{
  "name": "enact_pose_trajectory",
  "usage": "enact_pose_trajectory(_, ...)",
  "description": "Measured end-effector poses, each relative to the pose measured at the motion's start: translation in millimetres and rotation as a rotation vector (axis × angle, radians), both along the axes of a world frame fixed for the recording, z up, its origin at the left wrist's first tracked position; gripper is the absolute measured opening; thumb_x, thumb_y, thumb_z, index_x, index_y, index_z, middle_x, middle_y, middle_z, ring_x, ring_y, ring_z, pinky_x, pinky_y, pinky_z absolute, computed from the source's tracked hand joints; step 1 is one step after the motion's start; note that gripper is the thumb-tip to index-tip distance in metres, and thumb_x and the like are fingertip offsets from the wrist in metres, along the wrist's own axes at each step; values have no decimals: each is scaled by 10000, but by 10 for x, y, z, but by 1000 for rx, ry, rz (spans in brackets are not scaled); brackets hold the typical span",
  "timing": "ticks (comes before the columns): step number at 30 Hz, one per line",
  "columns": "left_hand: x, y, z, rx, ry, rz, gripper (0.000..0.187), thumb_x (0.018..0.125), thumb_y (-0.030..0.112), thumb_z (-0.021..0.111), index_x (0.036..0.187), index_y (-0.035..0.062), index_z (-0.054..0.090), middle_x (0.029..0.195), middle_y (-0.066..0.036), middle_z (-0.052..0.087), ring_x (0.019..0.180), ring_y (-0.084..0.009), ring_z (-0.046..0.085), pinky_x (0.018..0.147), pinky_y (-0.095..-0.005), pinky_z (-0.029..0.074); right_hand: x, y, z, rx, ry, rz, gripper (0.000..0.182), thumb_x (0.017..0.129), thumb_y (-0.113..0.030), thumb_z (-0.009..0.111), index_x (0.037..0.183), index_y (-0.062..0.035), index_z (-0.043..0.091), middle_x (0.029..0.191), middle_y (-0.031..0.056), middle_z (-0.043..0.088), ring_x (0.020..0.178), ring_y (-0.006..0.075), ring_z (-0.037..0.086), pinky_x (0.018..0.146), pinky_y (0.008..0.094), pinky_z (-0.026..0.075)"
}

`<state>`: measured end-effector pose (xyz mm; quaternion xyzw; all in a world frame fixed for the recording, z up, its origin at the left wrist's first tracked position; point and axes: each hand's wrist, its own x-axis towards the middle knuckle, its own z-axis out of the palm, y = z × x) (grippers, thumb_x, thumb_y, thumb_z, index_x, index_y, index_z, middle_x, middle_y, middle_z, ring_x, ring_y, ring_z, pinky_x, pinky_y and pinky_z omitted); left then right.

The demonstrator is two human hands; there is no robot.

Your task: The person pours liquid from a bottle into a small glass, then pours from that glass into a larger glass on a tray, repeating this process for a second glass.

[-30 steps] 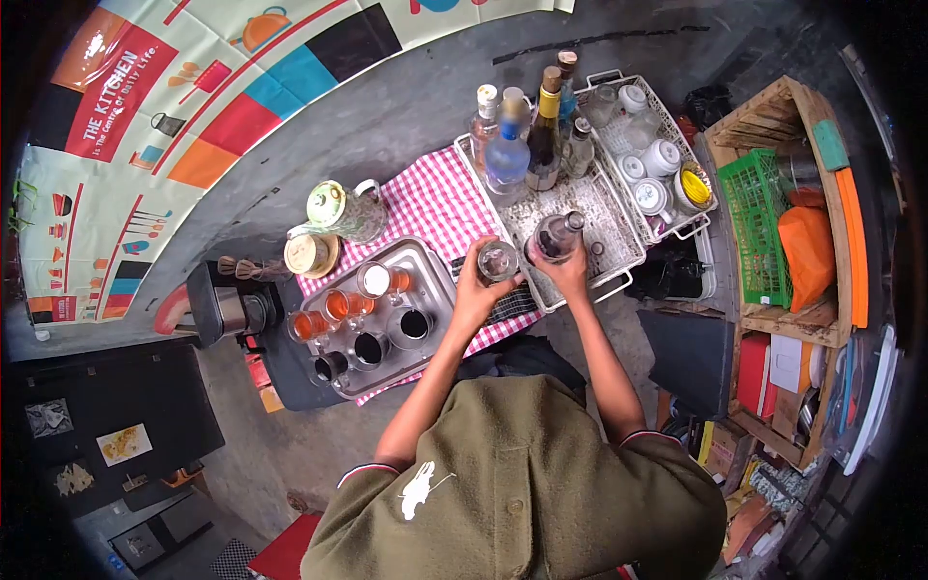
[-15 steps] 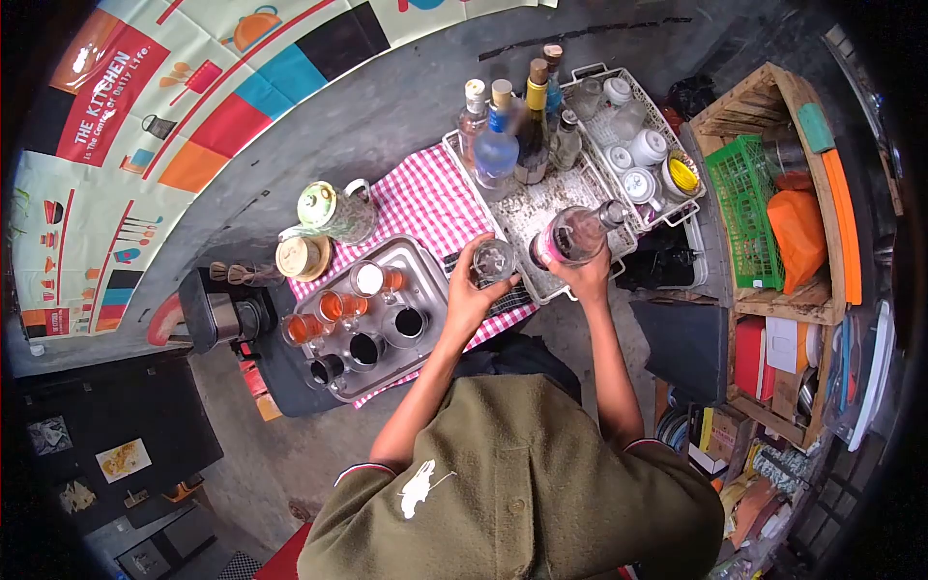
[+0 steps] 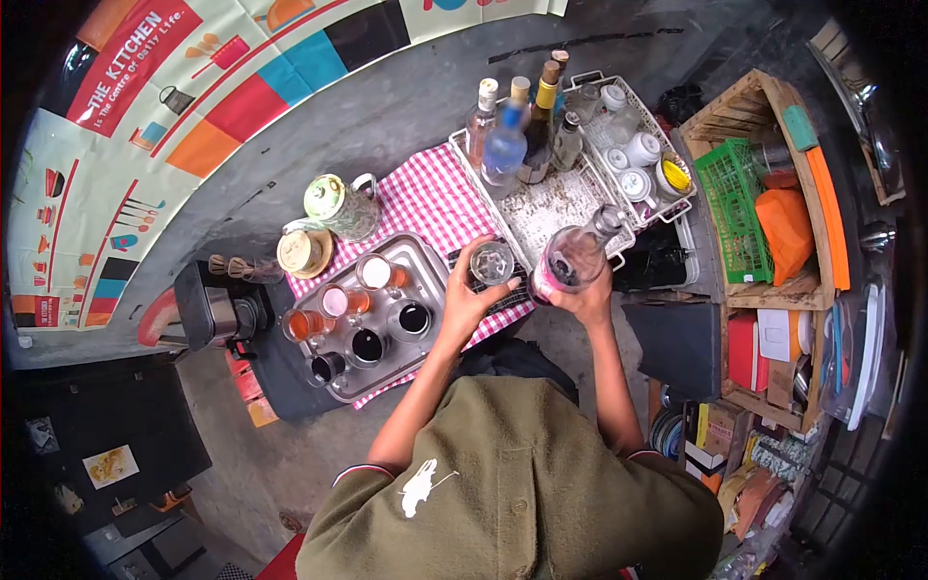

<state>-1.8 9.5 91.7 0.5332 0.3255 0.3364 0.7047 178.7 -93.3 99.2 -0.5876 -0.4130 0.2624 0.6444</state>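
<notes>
My left hand [image 3: 468, 302] is closed around a clear drinking glass [image 3: 492, 262], holding it just off the right edge of the metal tray. In my right hand [image 3: 586, 296] is a clear glass bottle [image 3: 574, 257] with a pink label, its neck leaning away from me to the right. The bottle and the glass are side by side, apart from each other. On the metal tray [image 3: 399, 254] stand several glasses: some with orange-red drink, such as the glass [image 3: 307, 324], others with dark drink, such as the glass [image 3: 368, 345].
A white metal rack [image 3: 553, 208] holds several bottles [image 3: 505, 155] at its back. Beside it a second rack [image 3: 674, 210] carries white cups and jars. A floral teapot [image 3: 340, 208] and a lidded pot [image 3: 300, 251] stand behind the tray on a checkered cloth [image 3: 411, 193]. Wooden crates [image 3: 819, 242] stand right.
The bottle in my right hand has come slightly nearer to me. My left hand keeps the glass in nearly the same place. The view has shifted slightly.
</notes>
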Motion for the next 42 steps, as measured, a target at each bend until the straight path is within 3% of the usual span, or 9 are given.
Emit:
enact_pose_trajectory(6, -210, -62, -8, 7, -62, -33, 717, 731, 33, 832, 1361, 32, 487, 1293, -65, 567, 1181, -147, 549, 1029, -300, 424, -323, -190, 46, -109, -56, 46, 721, 627, -240, 880, 1214, -16, 525, 1125, 108, 635, 1032, 207, 639, 931, 354, 493)
enact_pose_trajectory(10, -371, -109, 10, 4, -77, -74, 717, 733, -7, 810, 1367, 29, 476, 1318, -65, 547, 1178, -143, 547, 1022, -298, 430, -607, -286, -31, -37, 112, 29, 745, 621, -226, 886, 1230, -11, 514, 1127, 91, 624, 1056, 195, 625, 950, 354, 483)
enact_pose_trajectory(15, -562, -148, -50, 16, -122, -82, 717, 722, -52, 792, 1361, 28, 476, 1310, -50, 552, 1162, -128, 552, 1005, -291, 443, -895, -423, -54, -22, 269, 51, 876, 634, -211, 894, 1342, 13, 429, 1228, 130, 559, 1127, 225, 588, 1018, 382, 470)
enact_pose_trajectory(20, -732, -186, -118, -46, -210, -123, 705, 710, -67, 778, 1344, 30, 486, 1263, -41, 560, 1154, -125, 550, 999, -284, 440, -1076, -579, -159, -113, 168, 28, 861, 641, -182, 883, 1337, 24, 420, 1198, 147, 583, 1130, 228, 591, 1008, 370, 472)
enact_pose_trajectory(30, -895, -168, -211, 85, -166, -141, 697, 702, -61, 746, 1341, 30, 484, 1177, -27, 580, 1110, -124, 563, 977, -289, 451, -1274, -681, -363, -49, 193, 50, 814, 635, -168, 868, 1297, 16, 432, 1132, 136, 596, 1093, 229, 602, 992, 381, 472)
enact_pose_trajectory(32, -913, -152, -214, 35, -159, -141, 696, 691, -78, 735, 1335, 27, 490, 1157, -29, 582, 1069, -119, 577, 925, -283, 487, -1268, -706, -458, -38, 196, 67, 811, 633, -174, 866, 1293, 14, 434, 1118, 132, 599, 1084, 226, 604, 991, 380, 468)
enact_pose_trajectory(36, -930, -100, -178, 45, -158, -140, 691, 698, -69, 734, 1340, 31, 498, 1167, -32, 586, 1056, -119, 587, 897, -278, 502, -1236, -728, -402, -132, 272, 117, 783, 627, -175, 866, 1269, 11, 458, 1084, 108, 609, 1036, 211, 615, 956, 354, 482)
enact_pose_trajectory(42, -893, -126, -146, 10, -146, -146, 699, 704, -74, 742, 1348, 32, 492, 1185, -29, 585, 1095, -119, 583, 931, -279, 497, -1131, -749, -346, -239, 127, 190, 827, 586, -183, 885, 1273, 28, 475, 1108, 104, 621, 1041, 185, 618, 944, 336, 490)
